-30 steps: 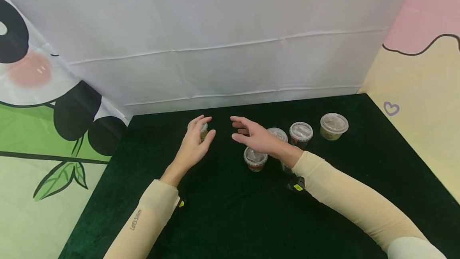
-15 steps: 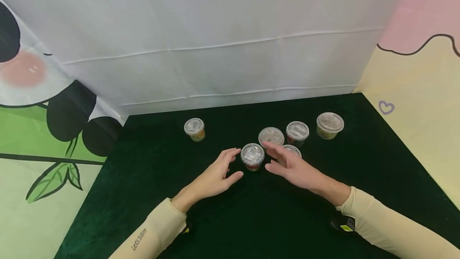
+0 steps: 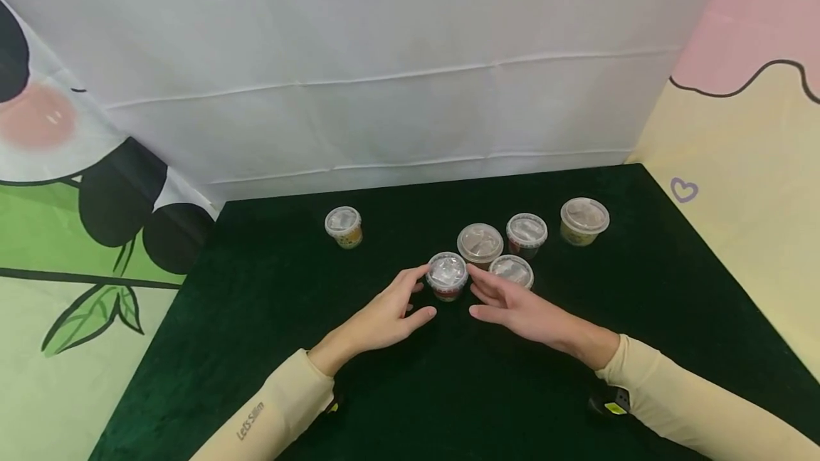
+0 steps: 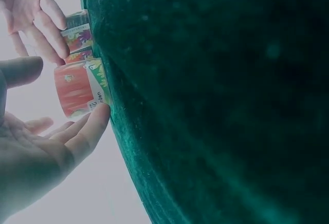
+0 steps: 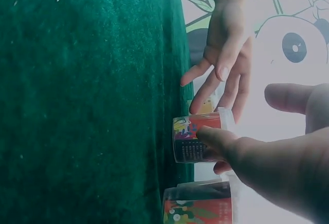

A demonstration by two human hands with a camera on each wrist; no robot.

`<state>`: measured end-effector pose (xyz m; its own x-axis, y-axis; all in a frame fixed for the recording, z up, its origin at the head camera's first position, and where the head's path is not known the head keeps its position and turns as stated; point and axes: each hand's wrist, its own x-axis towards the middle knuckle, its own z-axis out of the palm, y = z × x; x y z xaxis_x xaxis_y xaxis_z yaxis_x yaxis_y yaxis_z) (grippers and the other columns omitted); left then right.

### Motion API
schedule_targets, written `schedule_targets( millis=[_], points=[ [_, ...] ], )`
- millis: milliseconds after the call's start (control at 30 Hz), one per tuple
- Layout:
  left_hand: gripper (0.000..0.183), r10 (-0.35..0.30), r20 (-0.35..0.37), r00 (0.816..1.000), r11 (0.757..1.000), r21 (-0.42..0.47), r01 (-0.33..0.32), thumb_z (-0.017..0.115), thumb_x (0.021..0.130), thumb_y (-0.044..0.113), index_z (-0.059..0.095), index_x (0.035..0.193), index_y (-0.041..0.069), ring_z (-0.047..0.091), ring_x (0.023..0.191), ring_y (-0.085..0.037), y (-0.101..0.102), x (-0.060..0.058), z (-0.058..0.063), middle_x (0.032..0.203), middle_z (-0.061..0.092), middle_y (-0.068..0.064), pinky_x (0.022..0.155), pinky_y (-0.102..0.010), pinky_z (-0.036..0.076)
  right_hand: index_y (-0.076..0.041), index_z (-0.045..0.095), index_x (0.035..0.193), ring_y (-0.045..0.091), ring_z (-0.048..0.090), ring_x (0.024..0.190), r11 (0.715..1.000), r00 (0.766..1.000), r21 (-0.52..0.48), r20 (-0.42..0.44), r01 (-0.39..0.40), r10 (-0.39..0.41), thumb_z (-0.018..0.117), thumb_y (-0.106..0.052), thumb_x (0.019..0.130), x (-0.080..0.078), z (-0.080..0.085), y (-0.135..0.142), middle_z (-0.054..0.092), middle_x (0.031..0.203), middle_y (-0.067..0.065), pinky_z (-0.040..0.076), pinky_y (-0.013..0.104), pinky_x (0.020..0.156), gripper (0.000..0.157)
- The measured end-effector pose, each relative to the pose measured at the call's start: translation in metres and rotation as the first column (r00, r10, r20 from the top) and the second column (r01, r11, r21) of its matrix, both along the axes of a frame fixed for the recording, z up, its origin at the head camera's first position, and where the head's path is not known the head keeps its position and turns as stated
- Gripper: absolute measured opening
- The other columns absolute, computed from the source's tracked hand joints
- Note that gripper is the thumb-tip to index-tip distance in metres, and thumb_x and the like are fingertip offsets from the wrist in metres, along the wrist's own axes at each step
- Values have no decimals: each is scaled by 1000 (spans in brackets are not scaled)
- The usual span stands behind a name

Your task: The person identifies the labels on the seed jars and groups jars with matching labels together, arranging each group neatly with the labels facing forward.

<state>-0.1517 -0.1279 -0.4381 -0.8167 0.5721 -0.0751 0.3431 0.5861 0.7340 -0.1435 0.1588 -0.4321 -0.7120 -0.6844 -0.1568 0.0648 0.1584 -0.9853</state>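
A small lidded plastic cup with a red, colourfully printed label [image 3: 447,273] stands on the dark green cloth. My left hand [image 3: 384,315] is at its left side, fingers fairly straight and fingertips right at the cup's wall. From the other side my right hand [image 3: 532,313] reaches in, its fingertips at the cup's right edge and the thumb held apart. In the right wrist view, a fingertip overlaps the cup's printed label [image 5: 191,141]. Just behind the right fingers sits another lidded cup [image 3: 512,270], its lower part hidden by that hand.
Close behind stand a wider lidded tub [image 3: 480,242] and a lidded cup [image 3: 527,232]. A yellowish tub [image 3: 584,220] is farther right, and a yellow cup [image 3: 344,226] stands at the back left. White fabric [image 3: 410,91] hangs behind the green cloth [image 3: 410,404].
Both hands have come back from the far side of the table to the red-labelled cup. The right hand has moved slightly left, closing in on it. The yellow cup now stands uncovered at the back left.
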Motion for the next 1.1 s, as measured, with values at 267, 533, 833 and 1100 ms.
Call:
schedule_targets(
  millis=[267,533,833,1100],
  points=[
    [75,2,12,1000,999,-37,-2,62,102,34,19,162,17,46,138,-29,1,-3,9,160,30,-11,100,-42,52,-20,-8,163,31,12,153,1000,998,-21,62,11,-10,55,-27,106,-4,1,0,-4,169,15,18,53,120,86],
    [76,-8,22,1000,1000,-16,8,61,103,33,16,162,15,46,138,-31,3,-3,6,163,26,-11,99,-41,52,-19,-8,163,31,11,153,1000,997,-24,76,3,-1,56,-27,106,-5,-2,-1,-5,169,15,18,53,121,87],
    [75,-8,26,1000,1000,8,8,62,103,32,19,162,15,44,139,-31,2,-3,7,162,28,-9,100,-43,52,-17,-7,163,32,11,153,999,999,-54,50,-6,9,57,-25,105,-5,-3,-4,-4,169,13,16,51,121,86],
    [76,-2,36,999,1000,-24,3,61,103,32,18,162,11,44,139,-33,-3,0,6,161,31,-13,101,-46,51,-14,-7,163,33,10,153,998,997,-59,82,5,0,57,-22,106,-5,-11,-9,-4,169,14,19,51,120,86]
  ],
)
